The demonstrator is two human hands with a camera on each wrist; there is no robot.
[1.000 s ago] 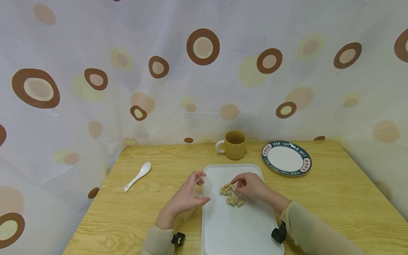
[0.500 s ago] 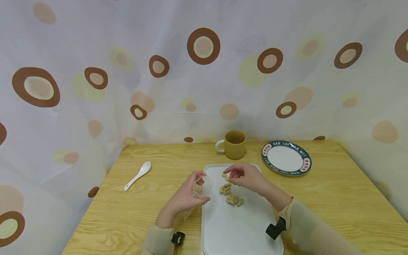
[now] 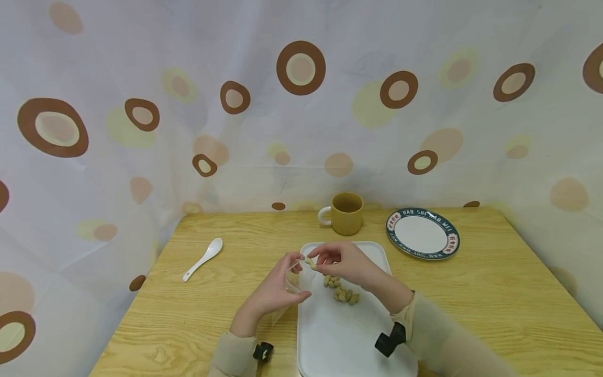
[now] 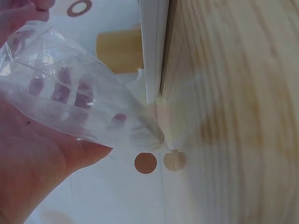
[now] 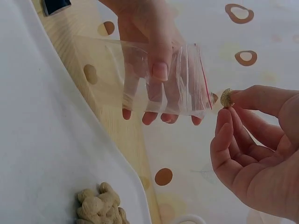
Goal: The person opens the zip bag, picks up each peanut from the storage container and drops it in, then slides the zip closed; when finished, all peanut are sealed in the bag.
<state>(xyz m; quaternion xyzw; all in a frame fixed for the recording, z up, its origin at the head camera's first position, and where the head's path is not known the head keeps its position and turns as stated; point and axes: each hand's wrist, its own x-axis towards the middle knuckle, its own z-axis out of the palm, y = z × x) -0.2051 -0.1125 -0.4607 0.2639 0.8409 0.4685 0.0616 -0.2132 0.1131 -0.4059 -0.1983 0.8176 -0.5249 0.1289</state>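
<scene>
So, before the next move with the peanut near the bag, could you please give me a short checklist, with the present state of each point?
1. Peanut pinched securely by the right hand: pinched, ok; how firmly, cannot tell.
2. Bag held by the left hand: ok.
3. Peanut beside the bag's mouth: ok, just outside it.
4. Mouth wide enough for the peanut: cannot tell.
5. All peanuts off the tray: not ok, a small group lies there.
6. Spoon, mug and plate apart from the hands: ok.
</scene>
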